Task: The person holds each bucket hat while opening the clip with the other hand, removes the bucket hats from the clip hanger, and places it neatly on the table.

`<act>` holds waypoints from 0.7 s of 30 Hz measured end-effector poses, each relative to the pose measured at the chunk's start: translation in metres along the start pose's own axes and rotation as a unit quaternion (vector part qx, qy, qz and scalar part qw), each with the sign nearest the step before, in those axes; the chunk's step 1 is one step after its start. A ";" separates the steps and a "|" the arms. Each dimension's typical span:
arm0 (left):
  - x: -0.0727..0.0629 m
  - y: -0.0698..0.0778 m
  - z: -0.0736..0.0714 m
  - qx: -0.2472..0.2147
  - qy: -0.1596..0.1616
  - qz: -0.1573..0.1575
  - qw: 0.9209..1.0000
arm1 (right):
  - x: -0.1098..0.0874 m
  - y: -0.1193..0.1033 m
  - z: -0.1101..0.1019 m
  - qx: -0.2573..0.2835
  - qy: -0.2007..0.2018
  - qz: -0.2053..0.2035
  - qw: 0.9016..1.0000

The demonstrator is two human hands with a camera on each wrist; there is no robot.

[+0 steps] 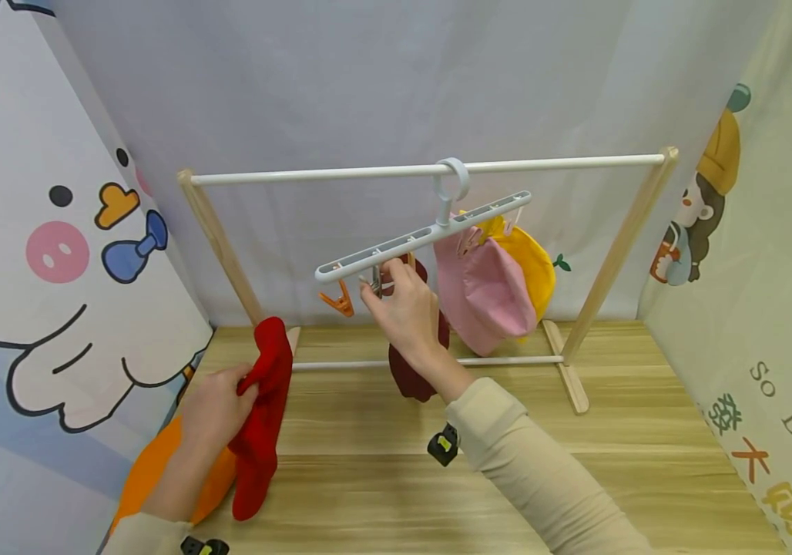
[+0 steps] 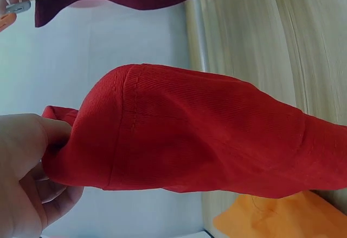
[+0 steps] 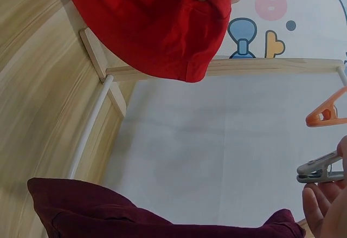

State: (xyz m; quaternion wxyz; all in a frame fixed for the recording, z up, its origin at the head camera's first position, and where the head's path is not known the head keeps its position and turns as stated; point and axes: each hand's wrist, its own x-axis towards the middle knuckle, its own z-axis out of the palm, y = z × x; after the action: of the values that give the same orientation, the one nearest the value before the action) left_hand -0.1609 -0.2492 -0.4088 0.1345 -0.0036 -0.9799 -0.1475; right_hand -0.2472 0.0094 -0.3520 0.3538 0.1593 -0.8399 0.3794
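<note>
The rack point(image 1: 621, 250) carries the hanger point(image 1: 443, 227), hooked on so hats presumably drape freely. The pink hat point(image 1: 486, 304), yellow hat point(image 1: 540, 270) and maroon hat point(image 1: 413, 378) hang below it. Left of it, the left hand point(image 1: 217, 410) pinches the red hat point(image 1: 264, 432) by its edge, perhaps for ready reach; the right hand point(image 1: 407, 304) pinches the grey clip point(image 3: 315, 165), probably to steady or squeeze it. Wall lettering point(image 1: 762, 379) reads “So Luc”, cut off, and “發大”.

Along the counter's point(image 1: 646, 462) left edge, the left forearm point(image 1: 182, 462) and red hat point(image 1: 264, 432) partly cover the orange cloth point(image 1: 149, 466). The right grip point(image 1: 406, 304) hides parts of the maroon cloth point(image 1: 411, 378) and grey clip point(image 3: 314, 165). The counter's near edge is cut off.
</note>
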 end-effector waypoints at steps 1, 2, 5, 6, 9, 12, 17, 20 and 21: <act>0.000 -0.001 -0.001 0.004 0.001 -0.001 1.000 | 0.000 0.000 0.000 -0.001 0.000 0.000 1.000; 0.000 -0.002 -0.001 0.007 0.003 -0.002 1.000 | 0.000 0.000 0.000 -0.001 0.000 0.001 1.000; 0.000 -0.005 -0.003 0.012 0.010 -0.002 1.000 | 0.000 0.000 0.000 -0.005 0.000 0.001 1.000; 0.000 -0.006 -0.003 0.013 0.013 0.001 1.000 | 0.000 0.000 0.000 -0.005 0.000 0.001 1.000; -0.001 -0.008 -0.004 0.010 0.015 0.008 1.000 | 0.000 0.000 0.000 -0.004 0.000 0.002 1.000; -0.001 -0.009 -0.004 0.014 0.007 0.005 1.000 | 0.000 0.000 0.000 -0.002 -0.001 0.003 1.000; -0.003 -0.013 0.001 0.026 -0.005 -0.004 1.000 | 0.000 0.000 -0.001 -0.004 -0.001 0.004 1.000; -0.004 -0.016 0.006 0.029 0.000 0.000 1.000 | 0.000 0.000 -0.001 -0.004 0.001 0.002 1.000; -0.005 -0.017 0.007 0.031 0.001 0.001 1.000 | 0.000 0.000 -0.001 -0.004 0.002 0.002 1.000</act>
State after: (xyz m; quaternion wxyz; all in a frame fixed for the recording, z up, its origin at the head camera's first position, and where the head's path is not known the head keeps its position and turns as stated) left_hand -0.1591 -0.2630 -0.4218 0.1359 -0.0005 -0.9838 -0.1171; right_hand -0.2469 0.0103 -0.3520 0.3552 0.1553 -0.8410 0.3775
